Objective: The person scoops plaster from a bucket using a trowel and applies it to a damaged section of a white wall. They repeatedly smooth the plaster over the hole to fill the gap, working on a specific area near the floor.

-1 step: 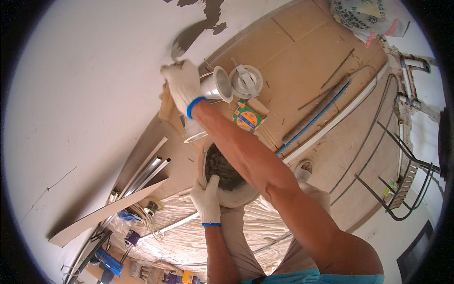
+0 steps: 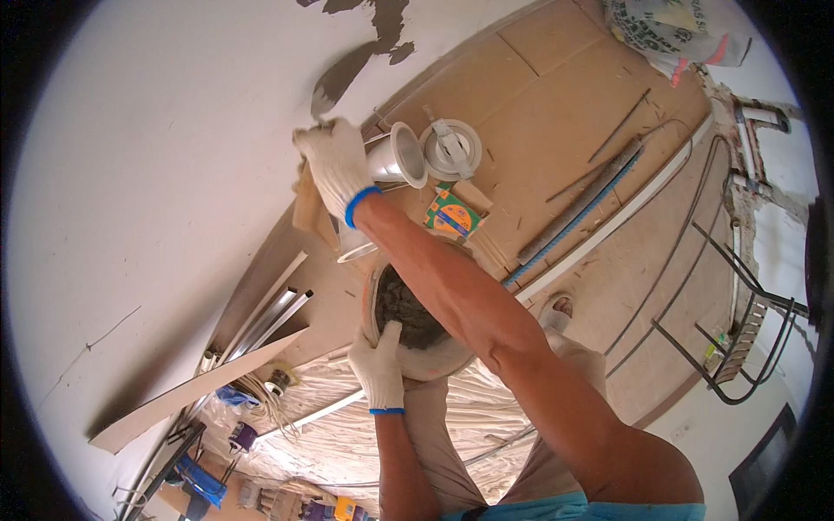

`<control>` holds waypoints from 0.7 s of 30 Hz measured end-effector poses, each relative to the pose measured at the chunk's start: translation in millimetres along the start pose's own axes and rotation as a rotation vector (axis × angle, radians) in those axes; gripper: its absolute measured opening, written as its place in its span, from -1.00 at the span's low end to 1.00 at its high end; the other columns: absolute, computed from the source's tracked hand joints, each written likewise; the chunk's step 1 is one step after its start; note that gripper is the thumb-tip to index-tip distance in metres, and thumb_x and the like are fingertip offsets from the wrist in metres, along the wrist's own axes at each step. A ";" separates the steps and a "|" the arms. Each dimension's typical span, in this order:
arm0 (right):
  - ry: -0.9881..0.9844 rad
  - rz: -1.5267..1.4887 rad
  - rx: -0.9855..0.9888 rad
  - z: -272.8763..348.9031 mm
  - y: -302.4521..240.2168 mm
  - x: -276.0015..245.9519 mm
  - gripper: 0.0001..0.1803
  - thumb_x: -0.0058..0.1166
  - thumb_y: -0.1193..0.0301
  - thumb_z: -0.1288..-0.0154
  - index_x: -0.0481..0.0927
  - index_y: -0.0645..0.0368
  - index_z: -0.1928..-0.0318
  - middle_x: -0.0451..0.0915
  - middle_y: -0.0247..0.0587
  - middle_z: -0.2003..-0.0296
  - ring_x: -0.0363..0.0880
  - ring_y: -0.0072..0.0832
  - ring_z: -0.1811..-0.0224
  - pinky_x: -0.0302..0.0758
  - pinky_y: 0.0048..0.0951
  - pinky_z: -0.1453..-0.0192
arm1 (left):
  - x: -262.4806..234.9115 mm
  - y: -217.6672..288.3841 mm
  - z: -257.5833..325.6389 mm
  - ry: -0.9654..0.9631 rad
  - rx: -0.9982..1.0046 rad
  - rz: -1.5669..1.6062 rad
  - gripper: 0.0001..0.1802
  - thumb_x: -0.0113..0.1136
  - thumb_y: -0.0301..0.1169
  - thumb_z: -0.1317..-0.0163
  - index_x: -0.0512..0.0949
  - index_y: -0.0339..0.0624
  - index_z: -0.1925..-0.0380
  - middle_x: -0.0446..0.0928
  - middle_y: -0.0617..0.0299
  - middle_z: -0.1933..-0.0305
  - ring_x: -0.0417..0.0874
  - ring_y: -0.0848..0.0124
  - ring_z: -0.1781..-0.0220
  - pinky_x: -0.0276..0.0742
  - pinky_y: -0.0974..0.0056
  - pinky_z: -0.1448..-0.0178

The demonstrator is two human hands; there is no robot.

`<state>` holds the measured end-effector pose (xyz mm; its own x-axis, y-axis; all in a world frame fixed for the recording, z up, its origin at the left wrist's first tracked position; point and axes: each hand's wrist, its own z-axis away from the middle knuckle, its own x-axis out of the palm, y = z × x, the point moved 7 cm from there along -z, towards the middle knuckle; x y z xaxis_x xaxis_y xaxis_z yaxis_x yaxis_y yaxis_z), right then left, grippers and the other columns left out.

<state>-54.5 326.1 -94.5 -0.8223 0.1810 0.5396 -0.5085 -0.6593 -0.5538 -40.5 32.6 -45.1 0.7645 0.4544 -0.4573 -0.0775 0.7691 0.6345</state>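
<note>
My right hand [image 2: 334, 169], in a white glove with a blue cuff, reaches up to the white wall [image 2: 156, 174]. It is closed around a flat tan tool [image 2: 306, 207] held against the wall's lower part. My left hand [image 2: 378, 365], gloved the same way, grips the near rim of a round bowl [image 2: 439, 365]. The bowl holds dark grey mortar [image 2: 407, 311] and sits just under my right forearm. A grey mortar patch [image 2: 347, 74] marks the wall above my right hand.
Cardboard sheets [image 2: 556, 95] cover the floor, with a metal cone [image 2: 395, 156], a round white fitting [image 2: 450, 148] and a small colourful box [image 2: 452, 213] on them. Nearby lie long pipes [image 2: 573, 217], metal profiles [image 2: 261, 321], a white plank [image 2: 191, 391], a black wire frame [image 2: 738, 347] and crumpled plastic sheeting [image 2: 330, 434].
</note>
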 end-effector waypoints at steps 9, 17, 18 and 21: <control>-0.323 0.044 0.226 129.1 -39.6 -89.9 -0.71 0.25 0.41 -0.43 0.52 0.25 -0.05 0.57 -0.27 0.43 0.56 -0.49 0.55 0.55 -0.38 0.53 | 11.2 7.8 9.1 0.014 0.070 0.002 -0.58 0.41 -0.33 -0.24 0.70 -0.50 0.04 0.73 0.15 0.17 0.63 0.45 0.13 0.59 0.27 -0.03; -0.019 0.326 0.266 275.1 -130.5 -263.4 -0.48 0.15 0.39 -0.36 0.48 0.36 -0.27 0.63 -0.26 0.26 0.61 -0.54 0.33 0.59 -0.47 0.27 | 16.1 -14.6 26.5 0.013 0.045 0.251 -0.56 0.40 -0.41 -0.28 0.66 -0.54 -0.07 0.72 0.11 0.00 0.66 0.40 0.04 0.57 0.29 -0.12; -0.008 0.332 0.295 291.7 -137.2 -294.4 -0.53 0.15 0.43 -0.39 0.53 0.35 -0.26 0.62 -0.30 0.25 0.60 -0.59 0.25 0.57 -0.49 0.20 | 18.3 -12.6 33.3 0.008 0.048 0.291 -0.55 0.39 -0.42 -0.28 0.65 -0.55 -0.08 0.72 0.10 -0.02 0.66 0.39 0.03 0.57 0.29 -0.12; 0.253 0.478 0.352 340.8 -137.9 -390.4 -0.51 0.20 0.49 -0.28 0.49 0.29 -0.22 0.60 -0.24 0.29 0.58 -0.51 0.43 0.56 -0.45 0.41 | 22.5 -13.7 50.9 0.023 -0.009 0.306 -0.56 0.40 -0.43 -0.29 0.65 -0.56 -0.08 0.71 0.10 -0.03 0.66 0.38 0.03 0.58 0.28 -0.12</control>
<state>423.7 97.7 -12.7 -0.9940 -0.0536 0.0952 0.0073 -0.9020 -0.4318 10.3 9.4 -32.3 0.6903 0.6752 -0.2601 -0.3073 0.5990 0.7394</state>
